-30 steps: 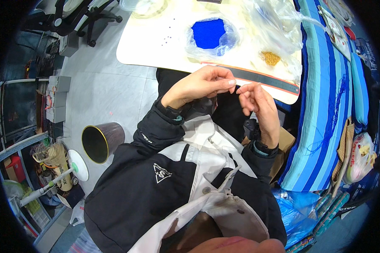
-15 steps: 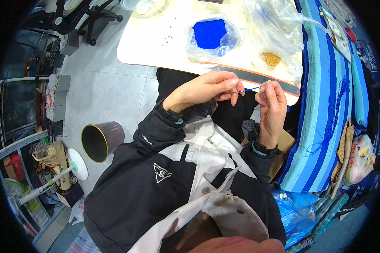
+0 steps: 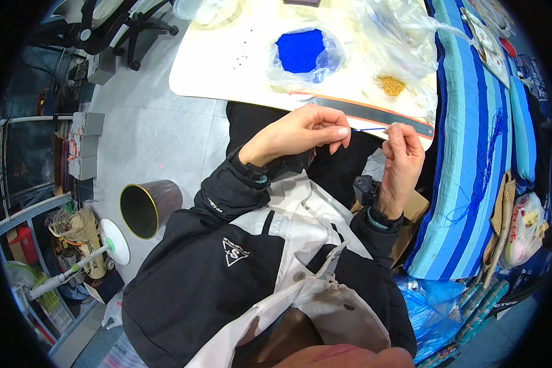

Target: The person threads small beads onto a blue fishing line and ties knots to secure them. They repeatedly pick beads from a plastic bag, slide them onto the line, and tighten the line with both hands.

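A thin blue thread (image 3: 371,129) is stretched nearly level between my two hands, just off the table's near edge. My left hand (image 3: 306,132) pinches its left end between thumb and fingertips. Its right end is in the pinched fingertips of my right hand (image 3: 403,147). Whether small beads sit on the thread is too fine to tell. Beyond my hands, a clear plastic bag (image 3: 334,64) lies open around a mass of tiny bright-blue grains (image 3: 300,50) that look like beads. Golden grains (image 3: 391,86) lie in another clear bag to the right.
A long dark strip with orange edges (image 3: 374,111) lies along the near edge of the white table (image 3: 208,73), where several tiny dark dots (image 3: 242,56) are scattered. Blue strands (image 3: 494,153) hang over the striped cushion (image 3: 460,184) at right. A dark bin (image 3: 165,202) stands at left.
My right hand has moved slightly right and down, widening the gap between the hands. My left thumb has closed further over the thread, and less of it shows beside those fingers.
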### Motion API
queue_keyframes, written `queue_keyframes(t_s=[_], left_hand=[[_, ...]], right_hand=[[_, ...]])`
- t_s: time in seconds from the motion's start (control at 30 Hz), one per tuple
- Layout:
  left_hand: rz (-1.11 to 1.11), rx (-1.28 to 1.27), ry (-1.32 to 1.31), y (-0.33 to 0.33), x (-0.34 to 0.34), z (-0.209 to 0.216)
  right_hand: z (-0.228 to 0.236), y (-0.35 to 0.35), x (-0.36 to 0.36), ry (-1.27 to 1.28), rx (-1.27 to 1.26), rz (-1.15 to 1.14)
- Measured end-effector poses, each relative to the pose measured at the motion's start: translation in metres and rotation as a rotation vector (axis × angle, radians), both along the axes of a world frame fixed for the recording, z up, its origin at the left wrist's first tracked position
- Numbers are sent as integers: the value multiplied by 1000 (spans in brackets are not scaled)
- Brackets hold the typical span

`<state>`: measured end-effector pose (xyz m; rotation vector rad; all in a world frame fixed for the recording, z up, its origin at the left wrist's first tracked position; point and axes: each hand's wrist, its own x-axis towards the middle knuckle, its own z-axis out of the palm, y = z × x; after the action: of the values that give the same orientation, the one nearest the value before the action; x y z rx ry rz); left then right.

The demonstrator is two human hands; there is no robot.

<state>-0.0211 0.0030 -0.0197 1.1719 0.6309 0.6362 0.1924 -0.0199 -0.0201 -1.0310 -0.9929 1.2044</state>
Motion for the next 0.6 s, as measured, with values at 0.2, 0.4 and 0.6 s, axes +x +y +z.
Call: queue_keyframes(t_s=[0.2, 0.4, 0.6], left_hand=[[-48, 36, 35, 6, 11, 1], [-62, 258, 169, 23, 33, 2], [-1, 272, 123, 49, 65, -12]], right_hand=[[-3, 9, 16, 483, 100, -63], [5, 26, 63, 881, 227, 127], [-7, 61, 101, 1059, 278, 64]])
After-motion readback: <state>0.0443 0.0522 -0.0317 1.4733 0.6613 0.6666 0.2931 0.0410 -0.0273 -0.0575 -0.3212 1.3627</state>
